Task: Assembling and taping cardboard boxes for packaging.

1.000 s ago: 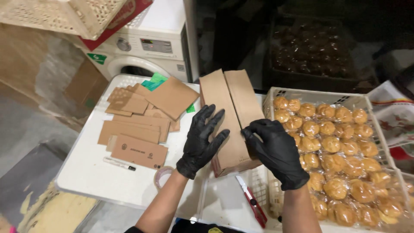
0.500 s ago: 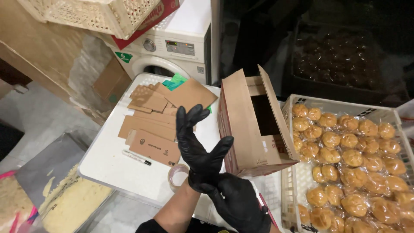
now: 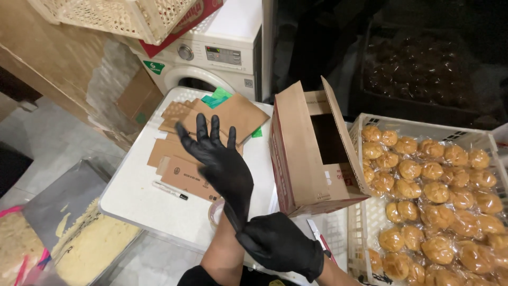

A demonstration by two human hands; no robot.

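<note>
Both my hands wear black gloves. My left hand (image 3: pixel 218 159) is raised over the white table (image 3: pixel 137 198) with its fingers spread and holds nothing. My right hand (image 3: pixel 279 244) is below it and pinches the cuff of the left glove at the wrist. An open brown cardboard box (image 3: pixel 307 153) stands on the table just right of my left hand, flaps up, with neither hand touching it. A pile of flat cardboard blanks (image 3: pixel 182 172) lies behind my left hand.
A white crate (image 3: pixel 355 132) of wrapped golden buns fills the right side. A washing machine (image 3: pixel 211 61) stands behind the table. A pen (image 3: pixel 169 190), a tape roll (image 3: pixel 216 211) and a red cutter (image 3: pixel 319 238) lie near the front edge. A tray of crumbs (image 3: pixel 90 246) sits lower left.
Both hands let go of the box, which now stands open on the table. My left hand rose with fingers spread and my right hand took hold of its glove cuff.
</note>
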